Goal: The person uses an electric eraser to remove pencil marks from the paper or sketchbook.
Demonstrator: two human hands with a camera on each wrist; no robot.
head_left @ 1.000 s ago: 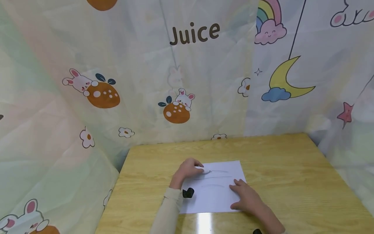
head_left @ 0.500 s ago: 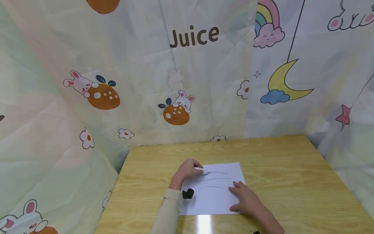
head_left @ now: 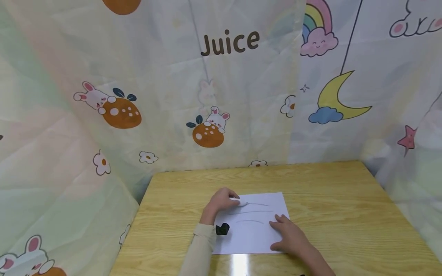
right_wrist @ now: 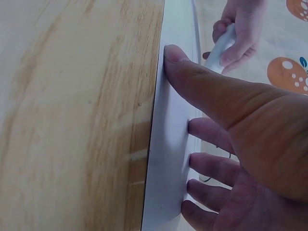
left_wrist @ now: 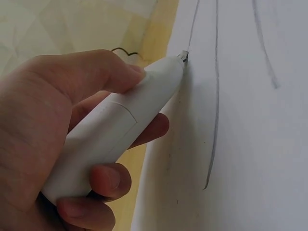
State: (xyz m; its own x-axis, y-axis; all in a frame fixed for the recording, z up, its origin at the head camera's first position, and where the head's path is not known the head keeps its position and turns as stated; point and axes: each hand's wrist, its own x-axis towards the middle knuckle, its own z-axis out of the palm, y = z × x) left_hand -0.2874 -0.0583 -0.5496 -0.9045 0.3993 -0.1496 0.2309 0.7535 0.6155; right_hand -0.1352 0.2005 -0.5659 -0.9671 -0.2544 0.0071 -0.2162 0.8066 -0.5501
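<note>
My left hand [head_left: 222,200] grips a thick white electric eraser [left_wrist: 130,115], with the thumb along its top and the other fingers curled beneath. Its narrow metal tip [left_wrist: 183,56] sits at the end of a pencil line near the far left part of a white paper sheet [head_left: 248,237]. Two more curved pencil lines run across the sheet, nearer to me. Small dark specks dot the paper below the tip in the left wrist view. My right hand [head_left: 293,235] rests on the sheet's right side, fingers and thumb spread.
The sheet lies on a wood-grain table [head_left: 328,207]. Behind and to the left hangs a printed curtain [head_left: 165,96] with rabbits and flowers. A black wrist camera [head_left: 222,229] on the left wrist overlaps the paper in the head view.
The head view has shifted slightly. My left hand keeps the electric eraser at the same pencil line, and my right hand stays on the sheet's right side.
</note>
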